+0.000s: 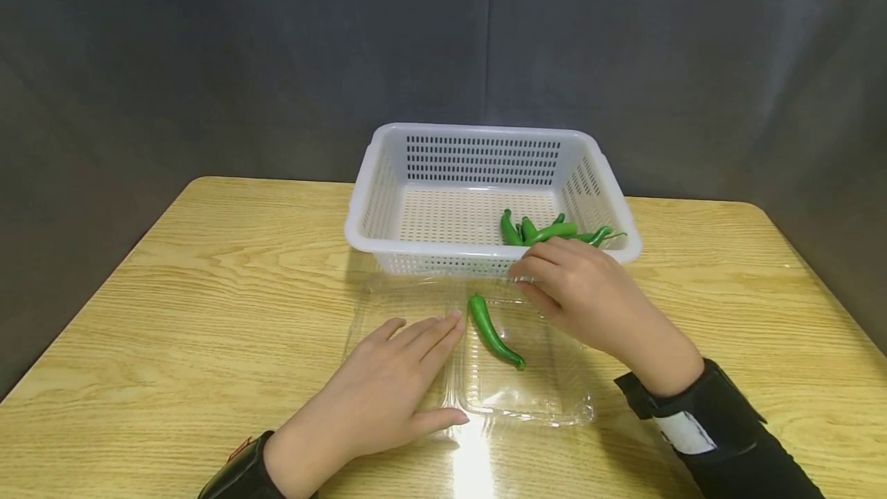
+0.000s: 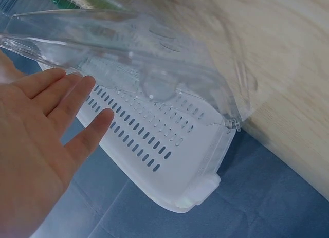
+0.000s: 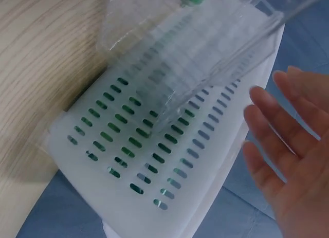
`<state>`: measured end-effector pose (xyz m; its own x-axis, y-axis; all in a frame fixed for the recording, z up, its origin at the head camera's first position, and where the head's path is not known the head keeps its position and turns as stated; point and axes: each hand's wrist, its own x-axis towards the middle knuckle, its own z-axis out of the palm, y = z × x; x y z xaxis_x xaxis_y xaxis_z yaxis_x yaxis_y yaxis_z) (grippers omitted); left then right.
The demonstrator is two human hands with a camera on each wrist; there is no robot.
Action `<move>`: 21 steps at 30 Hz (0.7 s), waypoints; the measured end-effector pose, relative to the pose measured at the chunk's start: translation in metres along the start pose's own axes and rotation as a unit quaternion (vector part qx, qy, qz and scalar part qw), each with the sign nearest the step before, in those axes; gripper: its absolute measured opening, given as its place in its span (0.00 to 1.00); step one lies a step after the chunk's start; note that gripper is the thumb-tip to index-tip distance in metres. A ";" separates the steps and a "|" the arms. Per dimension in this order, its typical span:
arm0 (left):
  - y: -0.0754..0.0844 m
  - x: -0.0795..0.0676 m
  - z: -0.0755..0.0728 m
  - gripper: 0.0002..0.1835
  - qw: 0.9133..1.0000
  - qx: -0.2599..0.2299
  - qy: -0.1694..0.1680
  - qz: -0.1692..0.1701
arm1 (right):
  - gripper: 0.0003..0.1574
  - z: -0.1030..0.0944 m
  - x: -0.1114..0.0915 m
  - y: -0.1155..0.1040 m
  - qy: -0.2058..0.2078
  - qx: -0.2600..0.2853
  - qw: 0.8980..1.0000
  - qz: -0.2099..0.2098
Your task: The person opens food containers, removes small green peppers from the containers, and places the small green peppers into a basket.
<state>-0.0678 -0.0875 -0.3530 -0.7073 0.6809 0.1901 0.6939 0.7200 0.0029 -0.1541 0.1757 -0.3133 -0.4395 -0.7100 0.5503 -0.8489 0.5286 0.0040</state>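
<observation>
A clear plastic clamshell box lies unfolded on the table, with one green chili pepper in its right half. My left hand is over the left half, fingers stretched towards the hinge; whether it touches the plastic I cannot tell. At the front rim of the white basket, above the box's back right corner, is my right hand. Its fingers are loosely bent in the right wrist view, with nothing between them. The left hand holds nothing either.
Several green chili peppers lie in the basket's front right corner. The basket stands at the back of the wooden table, before a dark grey curtain. The box's rim is close to the basket's front wall.
</observation>
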 end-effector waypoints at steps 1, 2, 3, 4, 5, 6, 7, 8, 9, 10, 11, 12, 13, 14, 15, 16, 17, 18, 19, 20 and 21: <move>0.000 0.000 0.000 0.47 1.000 0.001 0.001 0.001 | 0.10 0.001 0.000 -0.001 -0.004 0.002 1.000 0.001; 0.000 0.000 0.000 0.47 1.000 0.002 0.003 0.001 | 0.10 0.001 0.000 -0.001 -0.008 0.006 1.000 0.001; 0.000 0.000 0.000 0.47 1.000 0.003 0.003 0.001 | 0.10 0.002 -0.001 -0.002 -0.011 0.009 1.000 0.001; 0.000 0.000 0.000 0.47 1.000 0.005 0.003 0.002 | 0.11 0.002 -0.001 -0.003 -0.015 0.012 1.000 0.001; 0.000 0.000 0.000 0.47 1.000 0.006 0.004 0.001 | 0.11 0.002 -0.001 -0.004 -0.019 0.015 1.000 0.002; 0.000 0.000 0.000 0.47 1.000 0.006 0.004 0.002 | 0.12 0.003 -0.001 -0.005 -0.025 0.018 1.000 0.005; 0.000 0.000 0.000 0.47 1.000 0.007 0.004 0.002 | 0.13 0.003 -0.001 -0.006 -0.033 0.020 0.999 0.008; 0.000 0.000 0.000 0.47 1.000 0.007 0.004 0.001 | 0.13 0.003 -0.001 -0.007 -0.044 0.021 0.999 0.013; 0.001 0.000 0.000 0.47 1.000 0.007 0.004 0.001 | 0.15 0.003 -0.001 -0.008 -0.057 0.020 0.998 0.019; 0.001 0.000 0.000 0.47 1.000 0.006 0.004 0.001 | 0.16 0.003 -0.001 -0.010 -0.072 0.021 0.997 0.027; 0.001 0.000 0.000 0.47 1.000 0.005 0.004 0.001 | 0.16 0.003 -0.002 -0.011 -0.090 0.024 0.995 0.036; 0.001 0.000 0.000 0.47 1.000 0.005 0.004 0.000 | 0.17 0.003 -0.002 -0.012 -0.108 0.027 0.993 0.045; 0.001 0.000 0.000 0.47 1.000 0.004 0.004 0.000 | 0.19 0.003 -0.002 -0.013 -0.127 0.031 0.990 0.055; 0.001 0.000 0.000 0.47 1.000 0.003 0.004 0.000 | 0.19 0.003 -0.002 -0.014 -0.145 0.036 0.987 0.064; 0.001 0.000 0.000 0.47 1.000 0.003 0.003 -0.001 | 0.20 0.004 -0.002 -0.015 -0.160 0.042 0.984 0.072; 0.001 0.000 0.000 0.47 1.000 0.003 0.003 -0.001 | 0.20 0.004 -0.002 -0.016 -0.173 0.049 0.981 0.079; 0.001 0.000 0.000 0.47 1.000 0.003 0.003 -0.001 | 0.20 0.004 -0.002 -0.017 -0.184 0.054 0.978 0.084; 0.001 0.000 0.000 0.47 1.000 0.003 0.003 -0.001 | 0.19 0.004 -0.002 -0.018 -0.193 0.058 0.976 0.086; 0.001 0.000 0.000 0.47 1.000 0.003 0.003 -0.001 | 0.18 0.004 -0.003 -0.019 -0.201 0.061 0.974 0.089; 0.001 0.000 0.000 0.47 1.000 0.003 0.003 -0.001 | 0.17 0.004 -0.003 -0.019 -0.208 0.064 0.972 0.090; 0.001 0.000 0.000 0.47 1.000 0.003 0.003 -0.001 | 0.15 0.004 -0.004 -0.020 -0.216 0.066 0.970 0.092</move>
<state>-0.0670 -0.0863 -0.3524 -0.7078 0.6787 0.1957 0.6916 0.7222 -0.0031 -0.1369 0.1656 -0.3191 -0.6450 -0.7529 0.1309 -0.7621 0.6211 -0.1828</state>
